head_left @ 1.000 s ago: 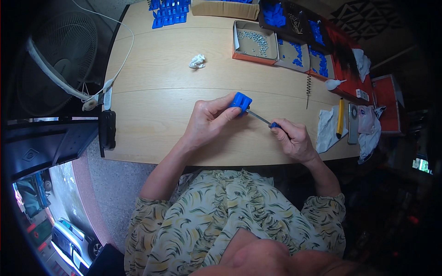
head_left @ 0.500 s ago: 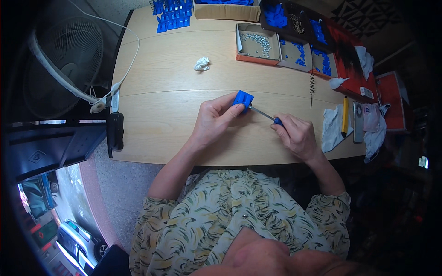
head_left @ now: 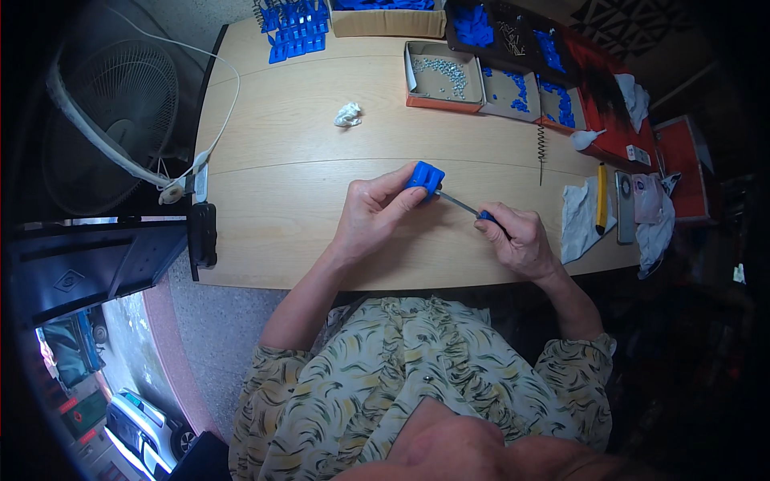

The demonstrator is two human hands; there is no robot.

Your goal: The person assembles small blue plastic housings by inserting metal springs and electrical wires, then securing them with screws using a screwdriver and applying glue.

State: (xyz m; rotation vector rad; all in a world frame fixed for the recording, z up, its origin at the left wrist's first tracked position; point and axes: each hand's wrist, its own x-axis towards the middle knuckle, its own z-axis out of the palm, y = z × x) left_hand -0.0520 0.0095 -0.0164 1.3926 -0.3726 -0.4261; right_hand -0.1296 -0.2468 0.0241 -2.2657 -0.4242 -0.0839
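Note:
My left hand (head_left: 374,210) pinches a small blue plastic block (head_left: 426,176) between thumb and fingers, above the near middle of the table. In my right hand (head_left: 517,243) is a screwdriver (head_left: 459,201) with a blue handle, gripped at the handle by curled fingers. Its thin metal shaft points up and left, and the tip meets the block's right side. What the tip engages is too small to make out. Part of the block is hidden behind my left thumb and fingers.
On the wooden table (head_left: 273,192), a crumpled white tissue (head_left: 348,115) lies beyond my left hand. Boxes of small metal parts (head_left: 439,76) and blue pieces (head_left: 517,92) stand at the far right. A yellow cutter knife (head_left: 601,199) rests on cloth at right; finished-looking blue pieces (head_left: 297,40) sit far left.
The block has turned slightly in my left hand, and the screwdriver is still against it. The right hand's grip on the handle has shifted a little. The whole view has moved slightly.

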